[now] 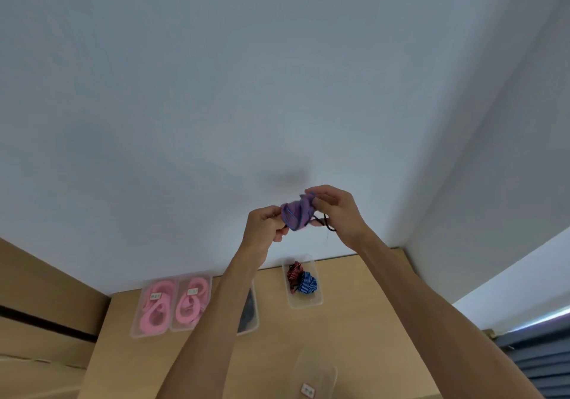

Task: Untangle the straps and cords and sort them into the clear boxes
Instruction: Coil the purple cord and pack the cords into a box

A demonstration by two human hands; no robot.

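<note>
Both hands are raised in front of the white wall, well above the table. Between them hangs a bunched purple strap [296, 213] with blue edging. My left hand [265, 227] pinches its left side and my right hand [337, 213] pinches its upper right end. A thin dark cord [327, 224] loops out under the right hand. On the wooden table [354, 337] stand clear boxes: two with pink straps [155, 307] [191, 303], one with a red striped cord and a blue striped cord [303, 281], and one with dark contents [249, 309] partly hidden behind my left forearm.
A clear lid or box with a white label [314, 374] lies near the table's front edge. Brown cardboard panels [46, 300] stand at the left. White walls close the back and right, and a dark blue ribbed object [539, 355] sits at the lower right.
</note>
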